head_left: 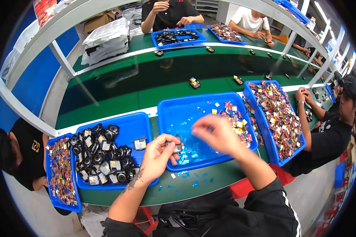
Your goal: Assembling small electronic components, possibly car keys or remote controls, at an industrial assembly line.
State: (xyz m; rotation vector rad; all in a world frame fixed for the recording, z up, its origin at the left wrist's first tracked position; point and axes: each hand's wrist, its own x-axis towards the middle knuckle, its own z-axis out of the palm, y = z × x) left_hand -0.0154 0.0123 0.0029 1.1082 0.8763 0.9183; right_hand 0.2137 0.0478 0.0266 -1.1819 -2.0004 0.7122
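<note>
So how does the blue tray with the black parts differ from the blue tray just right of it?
The left tray holds chunky black parts, while the middle tray holds small, multicoloured pieces. The left tray's heap sits mostly toward its left; the middle tray's toward its right. The middle tray's floor is strewn with shiny blue bits; the left tray's open area shows one separate part. Both are shallow and blue.

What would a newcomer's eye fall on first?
Probably the colourful heap of small pieces in the blue tray at right, then the black parts heaped left of centre. Between them, the left grip holds a small black part while the blurred right grip hovers above the middle tray.
</note>
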